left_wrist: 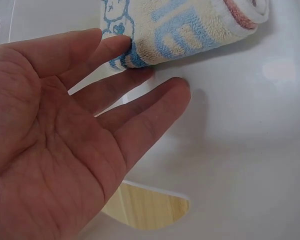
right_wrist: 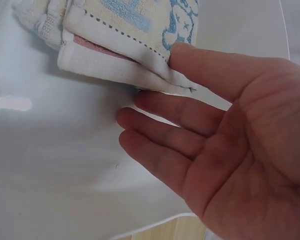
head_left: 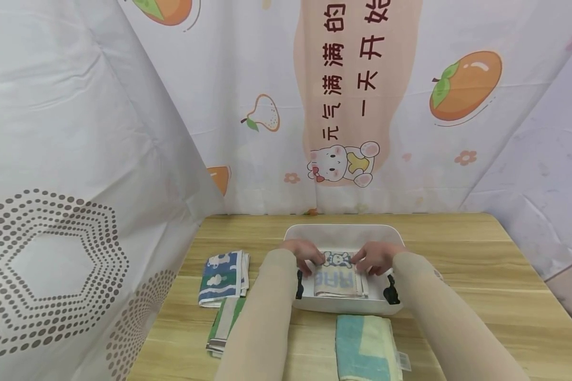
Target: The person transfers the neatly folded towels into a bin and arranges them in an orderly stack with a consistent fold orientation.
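Observation:
A folded cream towel (head_left: 336,278) with a blue bear and blue lettering lies inside a white plastic bin (head_left: 343,306). At the towel's left edge is my left hand (head_left: 301,254), its fingers relaxed and slightly bent, the fingertips by the blue-striped corner. My right hand (head_left: 377,256) is at the opposite edge. In the right wrist view the thumb (right_wrist: 182,52) touches the towel's top near its white hem, while the other fingers extend loosely beside and below the layered edge. Neither hand visibly grips the towel.
Left of the bin lie a blue-and-white patterned towel (head_left: 224,278) and a green-and-grey striped towel (head_left: 224,323), partly behind my left sleeve. A teal-and-yellow towel (head_left: 364,346) lies before the bin on the wooden table (head_left: 467,264). Black latches (head_left: 391,291) are on the bin. A printed curtain hangs behind.

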`<move>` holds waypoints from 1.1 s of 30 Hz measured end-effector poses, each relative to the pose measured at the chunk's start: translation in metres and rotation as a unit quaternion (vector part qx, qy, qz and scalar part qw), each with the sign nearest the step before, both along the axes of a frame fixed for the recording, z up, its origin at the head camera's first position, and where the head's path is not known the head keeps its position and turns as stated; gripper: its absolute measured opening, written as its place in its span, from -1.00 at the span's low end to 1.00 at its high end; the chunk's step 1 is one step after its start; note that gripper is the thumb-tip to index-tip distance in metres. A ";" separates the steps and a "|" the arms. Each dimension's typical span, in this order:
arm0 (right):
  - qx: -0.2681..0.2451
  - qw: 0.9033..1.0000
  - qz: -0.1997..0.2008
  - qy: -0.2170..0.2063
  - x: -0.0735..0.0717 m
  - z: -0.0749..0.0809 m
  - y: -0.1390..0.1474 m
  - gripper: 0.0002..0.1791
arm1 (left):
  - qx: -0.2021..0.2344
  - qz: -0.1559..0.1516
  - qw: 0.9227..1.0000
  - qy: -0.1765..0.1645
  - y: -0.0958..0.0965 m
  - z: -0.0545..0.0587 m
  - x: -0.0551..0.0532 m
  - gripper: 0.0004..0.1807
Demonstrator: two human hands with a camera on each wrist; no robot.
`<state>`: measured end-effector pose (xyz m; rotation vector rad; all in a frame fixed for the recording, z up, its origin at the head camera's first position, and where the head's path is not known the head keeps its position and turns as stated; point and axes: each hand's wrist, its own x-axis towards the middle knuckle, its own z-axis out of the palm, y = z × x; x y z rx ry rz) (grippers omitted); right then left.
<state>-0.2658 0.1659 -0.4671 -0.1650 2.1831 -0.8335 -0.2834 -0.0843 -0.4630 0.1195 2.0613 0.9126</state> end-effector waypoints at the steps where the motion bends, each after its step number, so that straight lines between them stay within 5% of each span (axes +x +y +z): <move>1: -0.001 1.000 -0.003 -0.002 0.000 0.001 0.000 -0.55 | 0.000 0.002 1.000 0.000 0.000 0.001 0.000 -0.68; 13: 0.004 1.000 0.021 0.014 0.006 0.012 0.005 -0.53 | -0.011 0.001 1.000 0.020 -0.005 0.018 0.004 -0.55; 22: 0.003 0.999 0.029 0.027 0.010 0.025 0.009 -0.47 | 0.014 0.033 0.999 0.011 -0.012 0.031 0.002 -0.45; 33: -0.010 0.999 0.034 0.026 0.011 0.032 0.010 -0.46 | 0.035 0.009 0.999 0.027 -0.025 0.052 0.002 -0.41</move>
